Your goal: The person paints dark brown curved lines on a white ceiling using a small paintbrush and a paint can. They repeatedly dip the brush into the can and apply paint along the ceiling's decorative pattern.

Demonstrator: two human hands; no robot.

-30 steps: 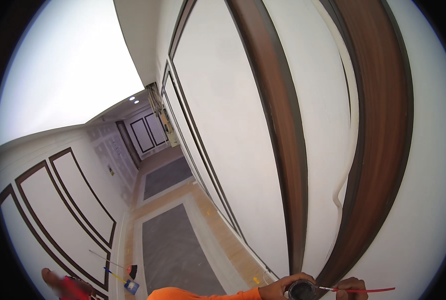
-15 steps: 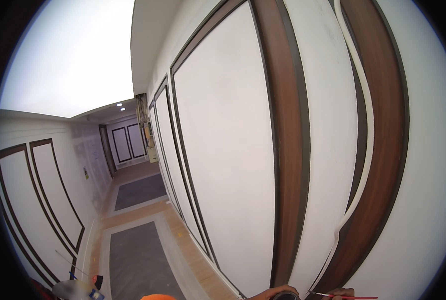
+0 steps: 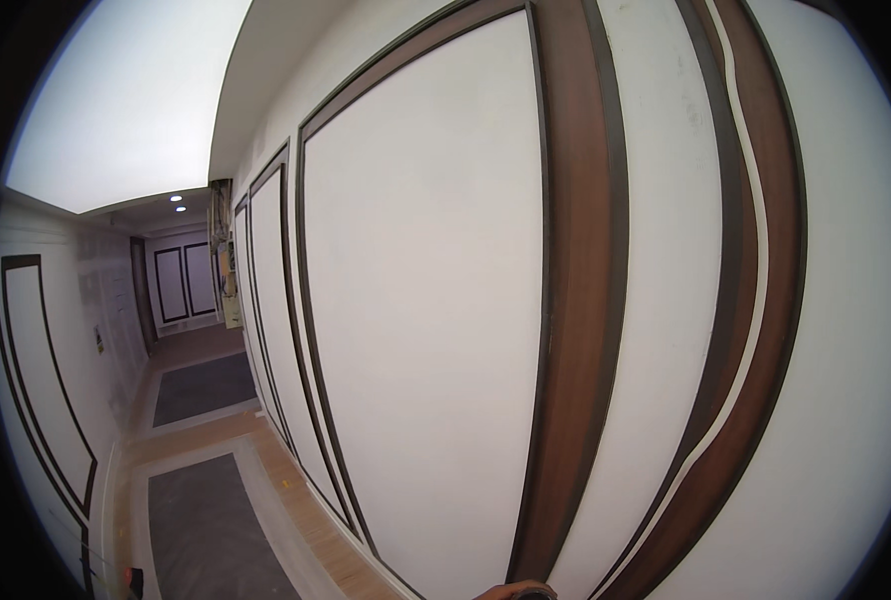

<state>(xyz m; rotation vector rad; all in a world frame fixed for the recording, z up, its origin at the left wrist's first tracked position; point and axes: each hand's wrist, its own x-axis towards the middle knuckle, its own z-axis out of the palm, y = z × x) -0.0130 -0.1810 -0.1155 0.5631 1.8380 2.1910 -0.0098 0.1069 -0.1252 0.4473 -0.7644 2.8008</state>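
Note:
Only the curled top of my left hand (image 3: 511, 588) shows at the lower edge, closed round a small dark cup (image 3: 534, 595) that is mostly cut off. Just above them rises a brown wall moulding with dark borders (image 3: 576, 300), beside a large white panel (image 3: 416, 280). Farther right, a long, pale, wavy strip (image 3: 761, 250) runs down over another brown moulding (image 3: 781, 330). My right hand is out of the picture.
To the left a corridor runs back between panelled walls (image 3: 46, 370), its wooden floor (image 3: 276, 470) laid with grey inset areas (image 3: 201, 520). An orange tool (image 3: 134, 582) lies at the lower left. Exposed wiring (image 3: 221, 240) hangs by the wall beneath a lit ceiling (image 3: 116, 100).
The view has tilted up and turned, so my hands and cup sank to the lower edge. My right hand with a thin red-handled brush, seen earlier, has left the frame.

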